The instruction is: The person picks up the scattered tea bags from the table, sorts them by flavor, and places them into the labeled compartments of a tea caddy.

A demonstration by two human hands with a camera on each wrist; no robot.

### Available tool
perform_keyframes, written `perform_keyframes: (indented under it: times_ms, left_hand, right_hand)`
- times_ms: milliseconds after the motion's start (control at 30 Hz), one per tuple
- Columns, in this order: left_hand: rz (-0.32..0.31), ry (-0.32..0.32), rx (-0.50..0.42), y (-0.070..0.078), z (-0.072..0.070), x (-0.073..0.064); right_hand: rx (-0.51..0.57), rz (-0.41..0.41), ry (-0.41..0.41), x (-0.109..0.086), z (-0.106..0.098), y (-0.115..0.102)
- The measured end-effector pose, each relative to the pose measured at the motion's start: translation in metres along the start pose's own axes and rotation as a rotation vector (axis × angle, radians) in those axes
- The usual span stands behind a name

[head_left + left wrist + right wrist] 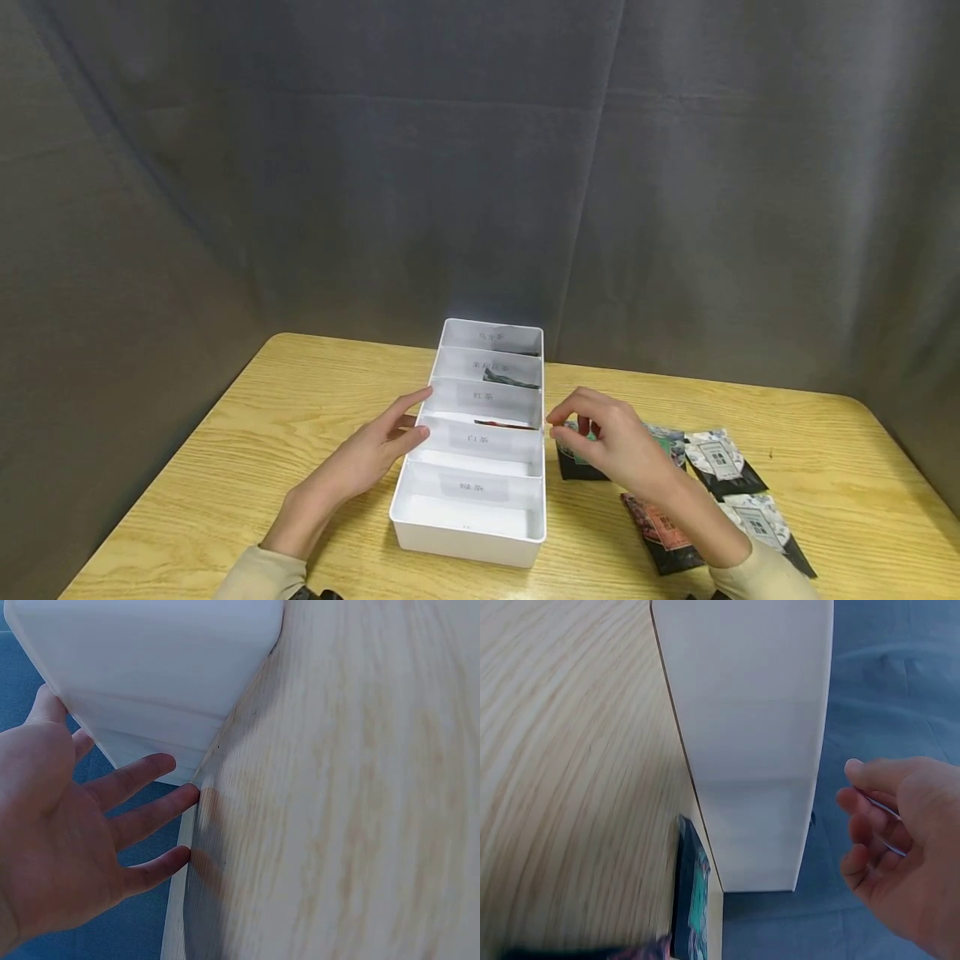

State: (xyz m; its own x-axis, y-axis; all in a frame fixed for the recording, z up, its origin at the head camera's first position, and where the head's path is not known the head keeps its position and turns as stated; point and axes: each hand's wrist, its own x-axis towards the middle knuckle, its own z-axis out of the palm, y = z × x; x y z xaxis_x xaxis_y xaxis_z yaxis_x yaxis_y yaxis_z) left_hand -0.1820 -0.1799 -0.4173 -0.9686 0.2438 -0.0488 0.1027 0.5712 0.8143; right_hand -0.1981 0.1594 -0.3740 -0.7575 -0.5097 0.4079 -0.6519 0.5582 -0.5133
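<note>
A long white divided box (468,537) stands on the table, with paper labels inside its compartments. My left hand (373,450) is at the box's left side, thumb and index finger at the rim. In the left wrist view its fingers (150,817) are spread and fairly straight. My right hand (618,442) hovers just right of the box, above the packets. Its fingers are loosely bent, and I see nothing held between them. A dark green packet (510,381) pokes up in one compartment, and a thin reddish packet edge (498,425) shows in another.
Right of the box lie a green-labelled packet (573,467), a red-labelled packet (663,533) and two white-and-black packets, one at the back (720,462) and one nearer (761,525). A grey curtain (480,167) hangs behind the wooden table (315,392).
</note>
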Motion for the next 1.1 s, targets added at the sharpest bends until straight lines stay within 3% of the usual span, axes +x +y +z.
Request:
perform_keyframes:
  times_ms: [500, 800, 1100]
  left_hand:
    - [0.009, 0.003, -0.002, -0.002, -0.002, -0.001]
    - [0.021, -0.006, -0.012, -0.003, -0.002, -0.001]
    - [0.018, -0.005, -0.015, -0.003, -0.002, -0.001]
  right_hand:
    - [-0.044, 0.096, -0.014, -0.027, -0.019, 0.022]
    - [-0.065, 0.225, -0.192, -0.048, -0.03, 0.043]
    - [-0.019, 0.283, -0.308, -0.063, -0.041, 0.061]
